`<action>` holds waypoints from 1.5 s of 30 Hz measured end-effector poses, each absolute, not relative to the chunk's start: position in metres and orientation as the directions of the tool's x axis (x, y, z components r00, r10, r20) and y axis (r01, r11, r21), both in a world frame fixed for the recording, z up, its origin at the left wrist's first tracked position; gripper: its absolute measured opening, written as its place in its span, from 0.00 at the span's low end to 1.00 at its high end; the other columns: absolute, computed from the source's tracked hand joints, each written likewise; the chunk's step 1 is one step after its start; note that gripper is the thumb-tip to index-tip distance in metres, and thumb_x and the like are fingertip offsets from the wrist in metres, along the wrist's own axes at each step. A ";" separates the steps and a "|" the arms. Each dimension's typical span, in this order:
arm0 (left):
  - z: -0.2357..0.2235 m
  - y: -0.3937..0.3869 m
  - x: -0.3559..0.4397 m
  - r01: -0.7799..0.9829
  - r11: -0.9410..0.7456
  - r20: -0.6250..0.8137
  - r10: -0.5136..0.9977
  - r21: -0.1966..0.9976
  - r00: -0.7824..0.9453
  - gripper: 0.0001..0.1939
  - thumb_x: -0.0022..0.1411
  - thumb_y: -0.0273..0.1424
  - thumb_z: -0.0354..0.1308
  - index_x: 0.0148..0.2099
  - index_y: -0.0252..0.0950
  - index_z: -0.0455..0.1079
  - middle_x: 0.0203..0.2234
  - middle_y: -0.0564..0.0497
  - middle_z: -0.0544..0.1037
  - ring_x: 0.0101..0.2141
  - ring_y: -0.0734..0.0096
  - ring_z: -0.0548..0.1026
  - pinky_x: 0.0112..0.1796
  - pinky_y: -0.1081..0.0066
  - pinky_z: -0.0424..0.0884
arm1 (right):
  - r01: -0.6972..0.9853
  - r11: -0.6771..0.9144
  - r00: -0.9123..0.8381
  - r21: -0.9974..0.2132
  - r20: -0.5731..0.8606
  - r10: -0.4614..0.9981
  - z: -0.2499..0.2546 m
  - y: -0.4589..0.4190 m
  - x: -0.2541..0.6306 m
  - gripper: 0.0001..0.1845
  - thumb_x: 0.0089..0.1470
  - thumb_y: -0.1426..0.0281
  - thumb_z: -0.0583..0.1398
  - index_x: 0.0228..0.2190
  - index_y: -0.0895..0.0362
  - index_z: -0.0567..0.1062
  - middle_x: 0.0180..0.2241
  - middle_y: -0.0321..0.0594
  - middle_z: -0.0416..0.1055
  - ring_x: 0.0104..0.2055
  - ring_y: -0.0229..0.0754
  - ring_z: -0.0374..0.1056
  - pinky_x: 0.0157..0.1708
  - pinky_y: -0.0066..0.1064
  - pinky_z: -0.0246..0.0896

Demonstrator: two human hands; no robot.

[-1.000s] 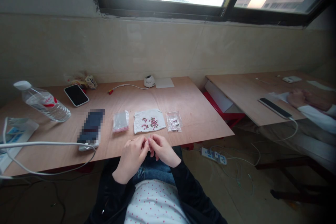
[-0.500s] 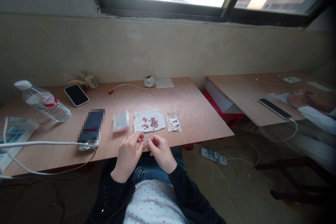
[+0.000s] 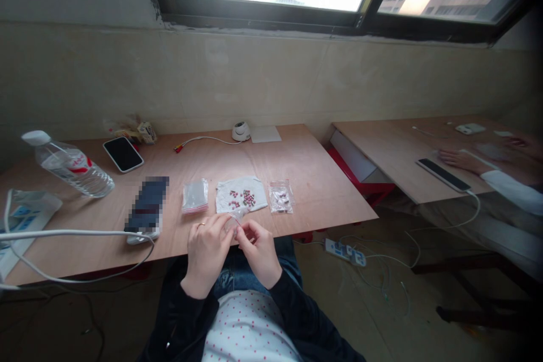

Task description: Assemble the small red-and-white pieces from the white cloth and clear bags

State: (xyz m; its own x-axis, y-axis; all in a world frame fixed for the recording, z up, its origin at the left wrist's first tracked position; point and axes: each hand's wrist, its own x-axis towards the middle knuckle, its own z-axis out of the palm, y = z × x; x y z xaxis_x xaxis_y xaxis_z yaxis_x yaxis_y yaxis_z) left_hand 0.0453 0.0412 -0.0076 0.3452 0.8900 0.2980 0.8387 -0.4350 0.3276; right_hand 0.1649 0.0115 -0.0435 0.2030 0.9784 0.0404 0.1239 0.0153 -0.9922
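My left hand (image 3: 207,249) and my right hand (image 3: 259,249) meet at the near edge of the wooden table (image 3: 305,169), fingers pinched together on a small clear plastic bag (image 3: 236,219) held between them. Just beyond lies a white cloth (image 3: 241,194) strewn with several small red and dark parts (image 3: 241,198). A clear zip bag (image 3: 195,195) lies left of the cloth. Another small bag (image 3: 280,198) holding small parts lies to its right.
A phone (image 3: 147,206) with a white cable (image 3: 63,233) lies at left, a water bottle (image 3: 68,164) on its side and a second phone (image 3: 123,153) behind. A second table (image 3: 399,153) at right has another person's hand (image 3: 460,159) by a phone (image 3: 443,174). A power strip (image 3: 345,251) lies on the floor.
My hands have shifted slightly nearer me and the small clear bag now shows between the fingertips. The other person's hands at right have spread apart.
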 end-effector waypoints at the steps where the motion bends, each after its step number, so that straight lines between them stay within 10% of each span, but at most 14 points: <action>1: -0.008 0.041 0.045 0.839 -0.432 0.296 0.892 0.332 0.342 0.11 0.59 0.31 0.51 0.44 0.38 0.68 0.42 0.48 0.75 0.42 0.60 0.70 0.40 0.64 0.60 | 0.107 0.014 0.200 -0.994 0.036 0.979 -0.044 0.011 0.163 0.13 0.52 0.60 0.55 0.23 0.56 0.68 0.22 0.36 0.66 0.24 0.37 0.62 0.26 0.28 0.60; 6: -0.007 0.042 0.042 0.839 -0.432 0.286 0.893 0.332 0.347 0.15 0.55 0.26 0.53 0.46 0.37 0.66 0.44 0.47 0.74 0.43 0.60 0.70 0.40 0.64 0.61 | -0.237 -0.153 0.123 -0.959 -0.186 0.975 -0.050 0.013 0.156 0.17 0.44 0.56 0.61 0.25 0.57 0.67 0.22 0.36 0.67 0.24 0.38 0.66 0.17 0.25 0.59; 11: -0.001 0.043 0.041 0.826 -0.462 0.256 0.883 0.322 0.394 0.15 0.56 0.25 0.52 0.46 0.38 0.67 0.45 0.47 0.73 0.44 0.60 0.70 0.40 0.63 0.60 | -0.688 -0.488 -0.304 -0.537 -0.398 0.866 -0.050 0.018 0.161 0.24 0.45 0.52 0.60 0.36 0.58 0.66 0.32 0.41 0.71 0.30 0.38 0.70 0.27 0.30 0.67; 21: 0.004 0.043 0.040 0.779 -0.526 0.209 0.850 0.340 0.483 0.17 0.54 0.24 0.51 0.46 0.42 0.69 0.46 0.50 0.73 0.44 0.62 0.69 0.42 0.61 0.57 | -0.798 -0.569 -0.475 -0.197 -0.376 0.796 -0.054 0.022 0.170 0.15 0.54 0.62 0.56 0.39 0.61 0.69 0.37 0.42 0.72 0.42 0.36 0.69 0.45 0.29 0.61; 33: 0.012 0.045 0.038 0.698 -0.574 0.223 0.815 0.428 0.535 0.14 0.60 0.29 0.48 0.46 0.42 0.70 0.45 0.50 0.73 0.44 0.64 0.69 0.43 0.63 0.60 | -0.825 -0.547 -0.490 -0.143 -0.303 0.817 -0.054 0.027 0.181 0.17 0.54 0.61 0.57 0.40 0.61 0.67 0.36 0.40 0.71 0.39 0.35 0.68 0.42 0.29 0.63; 45: 0.010 0.046 0.038 0.617 -0.520 0.258 0.846 0.591 0.466 0.12 0.60 0.30 0.49 0.46 0.39 0.67 0.43 0.48 0.73 0.45 0.64 0.69 0.45 0.62 0.63 | -0.790 -0.392 -0.286 -0.471 -0.283 0.916 -0.056 0.040 0.193 0.12 0.50 0.67 0.60 0.37 0.59 0.69 0.39 0.43 0.71 0.46 0.39 0.67 0.43 0.29 0.64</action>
State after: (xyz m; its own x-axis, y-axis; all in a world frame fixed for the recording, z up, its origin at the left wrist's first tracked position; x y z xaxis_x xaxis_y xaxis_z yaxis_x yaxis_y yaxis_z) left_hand 0.0381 0.0457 0.0098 0.4662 0.8463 0.2579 0.6169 -0.5199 0.5909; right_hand 0.1929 0.0403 -0.0562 -0.2855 0.9156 -0.2832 -0.7903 -0.3921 -0.4708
